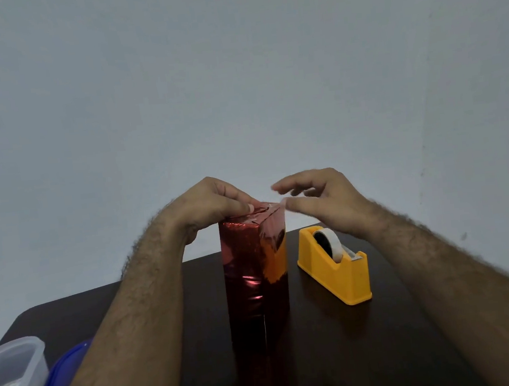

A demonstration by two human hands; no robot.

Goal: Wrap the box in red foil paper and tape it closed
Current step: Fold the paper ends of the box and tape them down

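1. I see the foil-wrapped box (255,274) upright mid-worktop (403,334).
2. My left hand (207,204) pinches the folded foil at its top edge.
3. My right hand (319,198) hovers spread beside that top.
4. The yellow tape dispenser (333,266) stands just right; a plastic container (11,375) crowds the left corner.

Two bare forearms enter from the lower corners, both uncovered as far as the picture's edge, with no sleeve, cuff, watch or band showing on either. Dense dark hair covers the forearms, thinning toward the wrists. The left hand (213,202) and right hand (323,199) are bare, with no glove and no ring on the fingers that show. One short, pale fingernail shows on the left hand; the right hand's fingers are motion-blurred, so nails cannot be made out.
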